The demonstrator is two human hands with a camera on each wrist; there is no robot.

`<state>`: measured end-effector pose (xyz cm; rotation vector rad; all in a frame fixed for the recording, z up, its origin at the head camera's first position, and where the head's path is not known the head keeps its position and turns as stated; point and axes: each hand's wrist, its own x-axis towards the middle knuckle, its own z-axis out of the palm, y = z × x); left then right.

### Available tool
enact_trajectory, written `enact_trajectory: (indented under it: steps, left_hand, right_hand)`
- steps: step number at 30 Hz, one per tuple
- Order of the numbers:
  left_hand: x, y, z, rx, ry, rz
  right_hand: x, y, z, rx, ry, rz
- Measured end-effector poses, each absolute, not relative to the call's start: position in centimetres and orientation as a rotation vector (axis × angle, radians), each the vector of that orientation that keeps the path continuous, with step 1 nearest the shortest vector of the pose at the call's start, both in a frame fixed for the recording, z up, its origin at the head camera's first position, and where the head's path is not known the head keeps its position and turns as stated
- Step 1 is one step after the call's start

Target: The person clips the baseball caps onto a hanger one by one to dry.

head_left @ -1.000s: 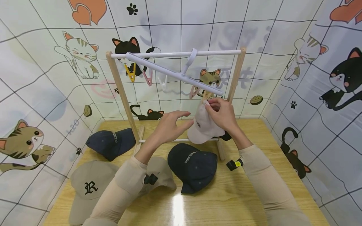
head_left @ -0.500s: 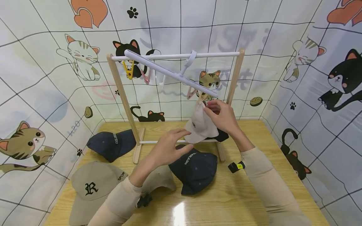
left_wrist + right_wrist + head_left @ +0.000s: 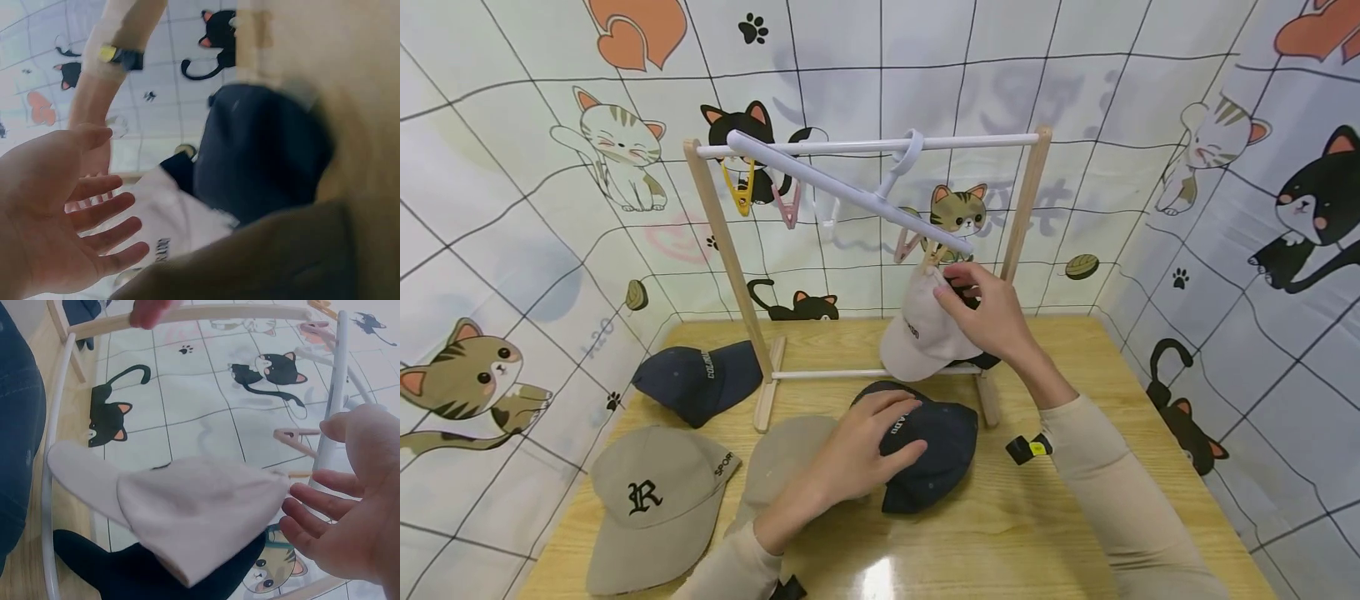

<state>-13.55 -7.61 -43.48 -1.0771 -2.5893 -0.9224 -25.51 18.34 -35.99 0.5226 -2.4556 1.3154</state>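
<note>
A pale cap (image 3: 921, 329) hangs by its back from a tan clip (image 3: 934, 252) at the low right end of a tilted lavender hanger (image 3: 842, 190). My right hand (image 3: 988, 312) is beside the top of this cap, fingers loosely bent; in the right wrist view the fingertips are close to the cap's edge without gripping it. Behind the pale cap a dark cap (image 3: 156, 572) shows partly. My left hand (image 3: 865, 446) hovers over a navy cap (image 3: 940, 454) and a beige cap (image 3: 793, 450), its fingers spread and holding nothing in the left wrist view.
The hanger hooks over the white bar (image 3: 820, 147) of a wooden-legged rack (image 3: 718, 242). Yellow (image 3: 739, 192), pink (image 3: 787, 208) and white clips dangle from it. On the table's left lie another navy cap (image 3: 696, 383) and a beige cap with an R (image 3: 655, 500).
My left hand has moved down from beside the pale cap to above the table caps. My right fingers have come off the pale cap's top, and the cap has swung slightly left.
</note>
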Motion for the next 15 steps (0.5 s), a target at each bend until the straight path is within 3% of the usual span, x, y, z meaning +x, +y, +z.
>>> enact_trajectory:
  steps: [15]
  left_hand:
    - [-11.0, -4.0, -48.3, -1.172, -2.543, -0.762]
  right_hand:
    - [-25.0, 16.3, -34.7, 0.578, -2.35, 1.384]
